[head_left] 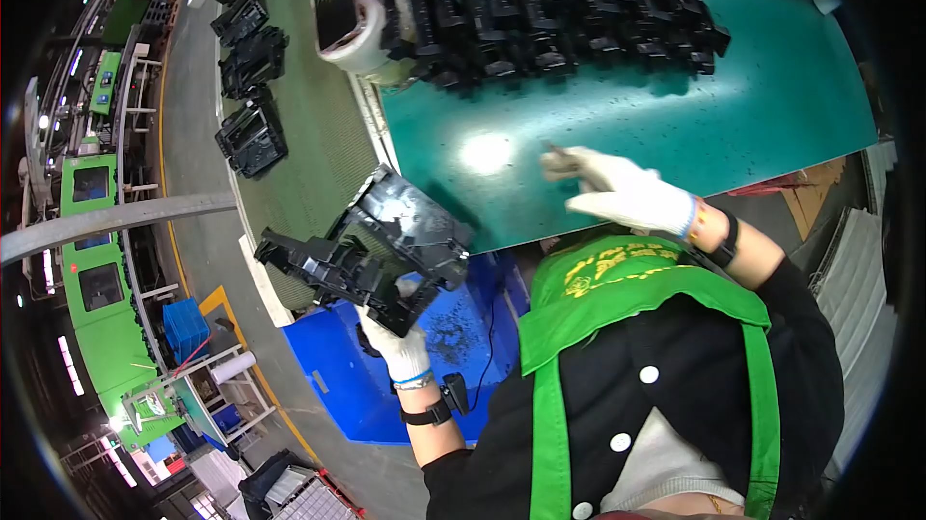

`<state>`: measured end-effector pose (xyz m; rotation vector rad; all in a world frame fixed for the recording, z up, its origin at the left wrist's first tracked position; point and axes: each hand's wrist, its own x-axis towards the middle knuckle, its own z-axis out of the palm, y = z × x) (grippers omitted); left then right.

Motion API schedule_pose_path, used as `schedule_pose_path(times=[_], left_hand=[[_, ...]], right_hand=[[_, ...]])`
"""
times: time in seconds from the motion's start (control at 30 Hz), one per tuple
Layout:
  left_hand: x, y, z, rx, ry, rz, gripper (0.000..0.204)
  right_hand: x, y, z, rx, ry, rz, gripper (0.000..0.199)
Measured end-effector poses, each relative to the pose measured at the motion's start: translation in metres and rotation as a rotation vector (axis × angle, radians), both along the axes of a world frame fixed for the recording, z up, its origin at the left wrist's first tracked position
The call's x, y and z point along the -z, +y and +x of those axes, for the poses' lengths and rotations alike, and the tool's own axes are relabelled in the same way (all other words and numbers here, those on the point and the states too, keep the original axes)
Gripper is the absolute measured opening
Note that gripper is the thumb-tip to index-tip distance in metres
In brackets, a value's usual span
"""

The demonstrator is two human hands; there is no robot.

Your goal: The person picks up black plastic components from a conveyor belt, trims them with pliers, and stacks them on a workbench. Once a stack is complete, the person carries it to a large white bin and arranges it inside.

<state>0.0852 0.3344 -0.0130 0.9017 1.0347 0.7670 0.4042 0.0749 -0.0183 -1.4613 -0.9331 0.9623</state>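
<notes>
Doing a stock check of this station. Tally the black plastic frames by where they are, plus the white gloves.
Black frame held in the left hand, off the table: 1
Black frames on the conveyor belt: 3
Black frames stacked on the green table: one tight row, too overlapped to count
White gloves: 2, the other on the right hand
Total countable: 6

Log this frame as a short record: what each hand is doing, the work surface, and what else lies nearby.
left hand: gloved, grips a black plastic frame from below
right hand: gloved, rests on the green table, holding nothing that shows
table top: row of black parts along the far edge
conveyor belt: three more black frames
below the table: blue bin
</notes>
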Motion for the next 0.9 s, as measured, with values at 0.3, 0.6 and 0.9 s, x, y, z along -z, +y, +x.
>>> schedule_pose_path(times=[0.3, 0.6, 0.9], left_hand=[[0.019, -0.136, 0.091, 0.142, -0.182, -0.118, 0.05], [0.001, -0.098, 0.137, 0.877, 0.58, 0.329, 0.066], [0.0, -0.091, 0.233, 1.183, 1.103, 0.871, 0.056]], right_hand=[[-0.04, -0.026, 0.029, 0.012, 0.277, -0.41, 0.083], [-0.034, -0.263, 0.134, 0.478, 0.189, -0.53, 0.085], [-0.01, -0.368, 0.229, 0.8, 0.076, -0.59, 0.068]])
